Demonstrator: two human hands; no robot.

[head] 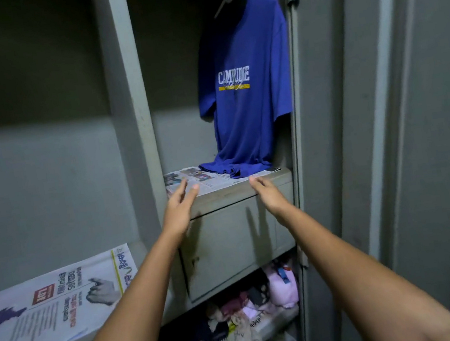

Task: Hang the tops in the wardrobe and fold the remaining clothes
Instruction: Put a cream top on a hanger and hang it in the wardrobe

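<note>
Blue tee point(246, 85) hangs in wardrobe point(131, 96); L hand point(178, 209) & R hand point(268, 193) apparently empty, fingers loose.

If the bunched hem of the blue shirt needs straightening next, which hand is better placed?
Probably the right hand: its open fingertips are at the shelf edge just below the blue T-shirt's hem, which is crumpled on the newspaper. The left hand sits further left.

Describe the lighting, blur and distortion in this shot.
Head view: dim overall, upper wardrobe in deep shadow; the blue T-shirt is lit and fairly sharp; left hand slightly motion-blurred; wide-angle lens bows the door edges; the forearms cast shadows on the drawer front.
</note>
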